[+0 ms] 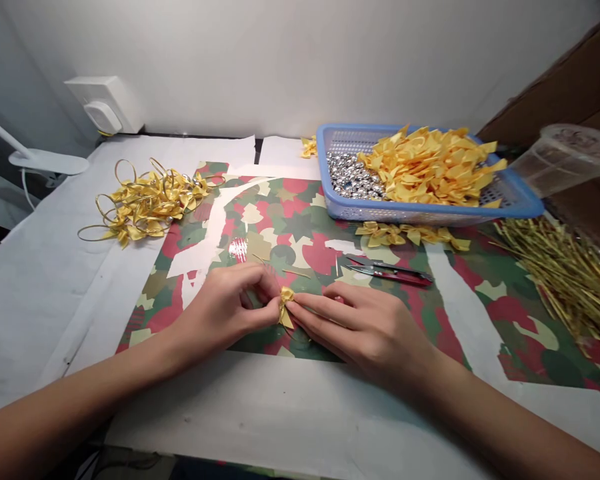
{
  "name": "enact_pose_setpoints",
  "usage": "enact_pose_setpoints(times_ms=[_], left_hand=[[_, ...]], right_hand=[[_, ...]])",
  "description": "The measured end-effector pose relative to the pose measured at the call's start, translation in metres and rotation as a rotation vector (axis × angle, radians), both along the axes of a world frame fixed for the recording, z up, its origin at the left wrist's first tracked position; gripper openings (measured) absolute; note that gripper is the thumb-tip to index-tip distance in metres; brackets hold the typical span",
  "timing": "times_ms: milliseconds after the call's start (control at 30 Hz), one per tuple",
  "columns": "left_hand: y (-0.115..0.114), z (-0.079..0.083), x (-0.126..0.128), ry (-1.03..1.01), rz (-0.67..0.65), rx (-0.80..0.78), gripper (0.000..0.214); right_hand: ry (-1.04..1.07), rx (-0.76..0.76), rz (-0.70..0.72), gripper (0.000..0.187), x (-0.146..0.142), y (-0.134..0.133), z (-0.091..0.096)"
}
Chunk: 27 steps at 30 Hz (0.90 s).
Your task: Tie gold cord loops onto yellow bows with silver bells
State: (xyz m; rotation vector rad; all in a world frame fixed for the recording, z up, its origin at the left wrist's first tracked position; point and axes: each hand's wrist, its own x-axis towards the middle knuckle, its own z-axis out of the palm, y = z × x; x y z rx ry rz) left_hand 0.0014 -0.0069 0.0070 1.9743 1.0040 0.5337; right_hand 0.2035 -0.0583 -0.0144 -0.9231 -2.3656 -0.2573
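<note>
A small yellow ribbon bow (286,315) is pinched between my two hands over the patterned sheet (300,220). My left hand (235,300) grips its left side with thumb and forefinger. From the right, the fingertips of my right hand (365,323) press on the bow. A thin gold wire loop (303,335) curves just below it, partly hidden by my right fingers. Beyond my right hand lies a pair of thread snips (393,270). Short gold wire pieces (297,273) rest on the sheet just past my fingers.
Finished-looking bows with gold loops (150,203) are heaped at left. A blue basket (430,212) holds silver beads (353,177) and yellow bows (430,163); several bows (413,235) lie before it. Gold wire stems (565,280), a clear plastic cup (565,157) and a lamp base (47,160) flank the table.
</note>
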Motion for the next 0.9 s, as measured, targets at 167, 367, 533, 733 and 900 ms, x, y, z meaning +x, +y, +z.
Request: enact_pose_setpoints(times_ms=[167, 367, 533, 733, 900], left_hand=[[0.0006, 0.0004, -0.0001, 0.006, 0.011, -0.018, 0.009], [0.0012, 0.0023, -0.0002, -0.002, 0.025, -0.034, 0.010], [0.0026, 0.0018, 0.0000, -0.004, 0.018, -0.012, 0.008], [0.0030, 0.0035, -0.0005, 0.000, 0.002, -0.016, 0.011], [0.0020, 0.0049, -0.0007, -0.009, 0.009, -0.066, 0.013]], right_hand=[[0.003, -0.010, 0.001, 0.016, 0.0010, 0.0003, -0.0006], [-0.016, 0.006, -0.005, 0.018, 0.0011, 0.0028, 0.0008], [-0.039, 0.032, -0.010, 0.021, 0.0019, 0.0024, 0.0018], [-0.024, 0.031, -0.011, 0.021, 0.0014, 0.0030, 0.0029], [-0.031, 0.035, -0.015, 0.022, 0.0019, 0.0028, 0.0016]])
